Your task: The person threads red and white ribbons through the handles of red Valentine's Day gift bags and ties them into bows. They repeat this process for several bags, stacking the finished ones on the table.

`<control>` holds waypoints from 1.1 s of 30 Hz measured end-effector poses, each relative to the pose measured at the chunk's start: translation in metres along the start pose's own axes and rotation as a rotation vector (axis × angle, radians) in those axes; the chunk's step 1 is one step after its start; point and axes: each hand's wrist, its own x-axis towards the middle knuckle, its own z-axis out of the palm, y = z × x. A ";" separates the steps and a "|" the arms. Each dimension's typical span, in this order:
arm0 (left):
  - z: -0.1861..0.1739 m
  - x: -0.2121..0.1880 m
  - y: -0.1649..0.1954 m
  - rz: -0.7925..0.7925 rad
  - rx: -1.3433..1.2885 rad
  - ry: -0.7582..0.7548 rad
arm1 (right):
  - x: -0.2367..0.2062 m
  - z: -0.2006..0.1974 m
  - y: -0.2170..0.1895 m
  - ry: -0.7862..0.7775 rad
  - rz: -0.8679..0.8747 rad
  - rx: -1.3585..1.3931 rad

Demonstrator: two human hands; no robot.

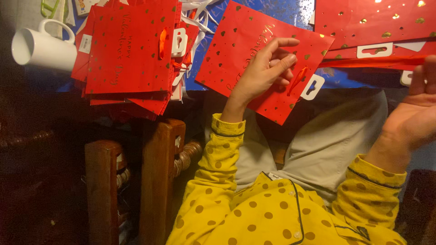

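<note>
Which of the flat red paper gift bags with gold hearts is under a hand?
The single flat red paper gift bag at centre: the left hand rests on it; the others lie stacked, untouched.
</note>
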 end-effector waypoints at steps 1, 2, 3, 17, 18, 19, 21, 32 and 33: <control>0.003 0.000 0.002 0.007 0.023 0.010 | -0.001 -0.001 -0.001 -0.007 -0.020 -0.024; 0.006 -0.002 0.005 0.013 0.046 0.021 | -0.002 -0.001 -0.001 -0.014 -0.040 -0.047; 0.011 -0.004 0.008 0.019 0.068 0.031 | -0.004 -0.001 -0.001 -0.001 -0.042 -0.036; 0.063 -0.081 0.031 0.316 0.893 0.382 | -0.060 0.114 -0.003 -0.101 -0.104 0.061; 0.062 -0.082 0.032 0.284 0.840 0.402 | -0.067 0.133 -0.001 -0.145 -0.059 -0.023; 0.063 -0.084 0.034 0.307 0.802 0.434 | -0.074 0.151 0.000 -0.193 -0.019 -0.108; 0.067 -0.090 0.041 0.354 0.728 0.498 | -0.085 0.178 -0.001 -0.324 0.023 -0.330; 0.066 -0.115 0.100 0.549 1.007 0.615 | -0.093 0.208 -0.058 -0.561 0.047 -0.567; 0.067 -0.116 0.101 0.549 1.008 0.623 | -0.095 0.206 -0.063 -0.506 -0.034 -0.534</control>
